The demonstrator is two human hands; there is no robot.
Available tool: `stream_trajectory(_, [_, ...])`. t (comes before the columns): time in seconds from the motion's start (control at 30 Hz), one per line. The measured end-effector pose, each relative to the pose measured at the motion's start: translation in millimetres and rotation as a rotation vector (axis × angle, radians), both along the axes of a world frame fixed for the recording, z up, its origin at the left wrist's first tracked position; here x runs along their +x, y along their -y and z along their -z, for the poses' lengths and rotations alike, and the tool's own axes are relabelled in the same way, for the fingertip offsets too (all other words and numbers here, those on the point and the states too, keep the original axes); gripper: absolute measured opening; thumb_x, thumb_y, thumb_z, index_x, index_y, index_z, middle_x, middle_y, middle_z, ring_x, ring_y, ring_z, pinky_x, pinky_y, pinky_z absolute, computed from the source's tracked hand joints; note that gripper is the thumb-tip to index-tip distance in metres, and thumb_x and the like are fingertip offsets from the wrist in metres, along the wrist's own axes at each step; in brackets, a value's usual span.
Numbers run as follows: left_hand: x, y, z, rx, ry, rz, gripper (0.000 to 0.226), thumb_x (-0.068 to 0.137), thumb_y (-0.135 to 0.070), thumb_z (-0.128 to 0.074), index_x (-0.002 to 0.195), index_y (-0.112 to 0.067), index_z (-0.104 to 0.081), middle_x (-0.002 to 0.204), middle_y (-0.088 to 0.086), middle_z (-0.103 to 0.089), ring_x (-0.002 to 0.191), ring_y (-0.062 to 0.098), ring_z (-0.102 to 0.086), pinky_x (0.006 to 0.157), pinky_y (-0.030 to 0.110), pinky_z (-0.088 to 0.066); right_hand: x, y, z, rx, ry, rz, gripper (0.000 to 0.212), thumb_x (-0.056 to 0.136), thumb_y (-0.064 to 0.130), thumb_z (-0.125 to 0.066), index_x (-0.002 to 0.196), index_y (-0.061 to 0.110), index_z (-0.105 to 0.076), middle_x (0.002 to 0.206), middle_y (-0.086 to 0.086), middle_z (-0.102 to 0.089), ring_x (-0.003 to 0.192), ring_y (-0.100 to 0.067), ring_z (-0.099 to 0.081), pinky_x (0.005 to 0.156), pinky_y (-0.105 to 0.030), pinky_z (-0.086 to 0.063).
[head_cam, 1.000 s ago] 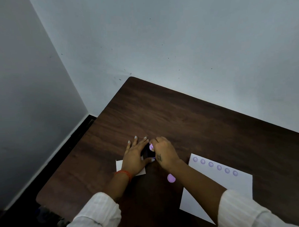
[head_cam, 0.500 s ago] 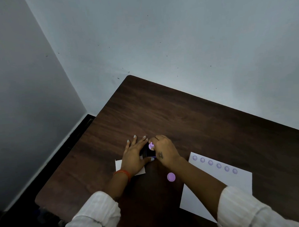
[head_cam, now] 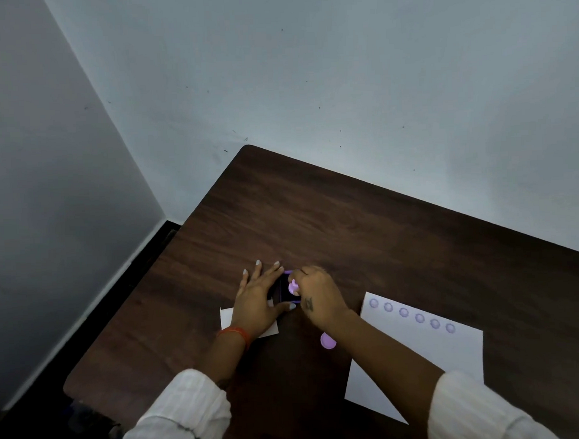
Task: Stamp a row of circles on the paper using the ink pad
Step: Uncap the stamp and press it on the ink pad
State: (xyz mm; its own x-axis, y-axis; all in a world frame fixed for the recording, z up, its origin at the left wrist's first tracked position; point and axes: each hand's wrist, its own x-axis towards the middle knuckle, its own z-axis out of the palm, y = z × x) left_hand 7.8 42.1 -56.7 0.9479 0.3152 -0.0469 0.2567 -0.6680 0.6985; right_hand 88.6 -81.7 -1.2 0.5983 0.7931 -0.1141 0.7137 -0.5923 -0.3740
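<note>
A small dark ink pad with a purple rim lies on the brown table. My left hand lies flat beside it, thumb and forefinger bracing its sides. My right hand grips a purple round stamp and holds it down on the pad. To the right lies a white paper with a row of several purple circles along its far edge.
A purple round cap lies on the table under my right wrist. A small white paper piece sits beneath my left hand. Grey walls border the table's far side, and the left edge drops to a dark floor.
Both hands stay at the ink pad. The stamp in my right hand has shifted only slightly on the pad; the view has drifted a little.
</note>
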Motion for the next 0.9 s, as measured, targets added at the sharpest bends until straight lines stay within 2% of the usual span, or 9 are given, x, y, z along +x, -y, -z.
stream_trajectory(0.13, [-1,0,0,0.008,-0.003,0.004,0.073,0.074,-0.038,-0.071,0.137,-0.025,-0.036,0.152,-0.005,-0.031,0.144,0.021,-0.009,0.117,0.040,0.001,2,0,1,0.010,-0.038,0.057,0.024,0.085,0.003,-0.052,0.107,0.003,-0.059,0.113,-0.015,-0.061,0.105,-0.026,-0.055,0.087,-0.025,-0.037])
stream_trajectory(0.33, [0,1,-5,0.013,-0.028,0.013,0.072,0.076,-0.033,-0.070,0.138,-0.024,-0.034,0.153,-0.004,-0.029,0.145,0.020,-0.007,0.117,0.040,0.002,-15,1,2,-0.108,0.094,-0.006,0.044,0.084,0.004,-0.056,0.126,0.002,-0.043,0.131,-0.020,-0.049,0.122,-0.032,-0.044,0.100,-0.038,-0.041])
stream_trajectory(0.47, [0,2,-10,0.002,-0.041,0.019,0.072,0.076,-0.033,-0.070,0.138,-0.023,-0.035,0.153,-0.003,-0.028,0.145,0.021,-0.007,0.119,0.042,0.001,-10,-3,-5,-0.101,0.014,0.026,0.033,0.086,0.002,-0.050,0.119,-0.001,-0.050,0.123,-0.022,-0.054,0.116,-0.034,-0.049,0.095,-0.038,-0.042])
stream_trajectory(0.53, [0,3,-13,0.012,-0.062,0.027,0.072,0.076,-0.035,-0.069,0.139,-0.023,-0.034,0.153,-0.004,-0.028,0.145,0.022,-0.007,0.119,0.044,0.000,-3,-3,-15,-0.068,-0.138,0.112,0.028,0.089,0.010,-0.043,0.109,-0.004,-0.057,0.108,-0.022,-0.060,0.104,-0.033,-0.055,0.087,-0.036,-0.042])
stream_trajectory(0.6, [0,4,-15,0.039,-0.082,0.032,0.073,0.077,-0.036,-0.068,0.139,-0.023,-0.033,0.153,-0.004,-0.027,0.145,0.022,-0.008,0.119,0.045,-0.002,-1,3,-19,0.190,-0.322,0.354,0.023,0.086,0.012,-0.051,0.098,-0.003,-0.065,0.097,-0.020,-0.066,0.091,-0.031,-0.060,0.080,-0.035,-0.047])
stream_trajectory(0.7, [-1,6,-17,0.072,-0.095,0.032,0.076,0.078,-0.038,-0.067,0.141,-0.025,-0.027,0.154,-0.003,-0.026,0.145,0.024,-0.009,0.119,0.046,-0.004,-4,22,-25,0.616,-0.715,0.760,0.020,0.079,0.002,-0.067,0.099,0.001,-0.067,0.103,-0.020,-0.069,0.081,-0.019,-0.064,0.070,-0.022,-0.055])
stream_trajectory(0.73, [-1,7,-18,0.071,-0.099,0.034,0.078,0.078,-0.037,-0.067,0.142,-0.027,-0.024,0.154,-0.001,-0.027,0.145,0.025,-0.010,0.119,0.046,-0.004,-5,31,-29,0.745,-0.940,0.839,0.022,0.080,0.000,-0.065,0.102,-0.001,-0.064,0.103,-0.020,-0.068,0.080,-0.017,-0.064,0.068,-0.019,-0.057])
stream_trajectory(0.8, [-1,8,-21,0.058,-0.112,0.039,0.084,0.077,-0.036,-0.068,0.143,-0.031,-0.016,0.153,0.002,-0.028,0.144,0.027,-0.011,0.119,0.046,-0.005,-5,54,-38,0.959,-1.309,0.949,0.021,0.085,-0.003,-0.057,0.106,-0.002,-0.061,0.099,-0.016,-0.067,0.085,-0.018,-0.065,0.072,-0.024,-0.058])
stream_trajectory(0.9, [-1,13,-27,0.039,-0.100,0.018,0.087,0.076,-0.037,-0.070,0.143,-0.034,-0.015,0.153,0.003,-0.027,0.144,0.028,-0.014,0.119,0.046,-0.006,-6,101,-46,1.229,-1.574,1.049,0.017,0.082,0.000,-0.060,0.097,0.001,-0.068,0.093,-0.016,-0.073,0.092,-0.021,-0.068,0.078,-0.030,-0.060])
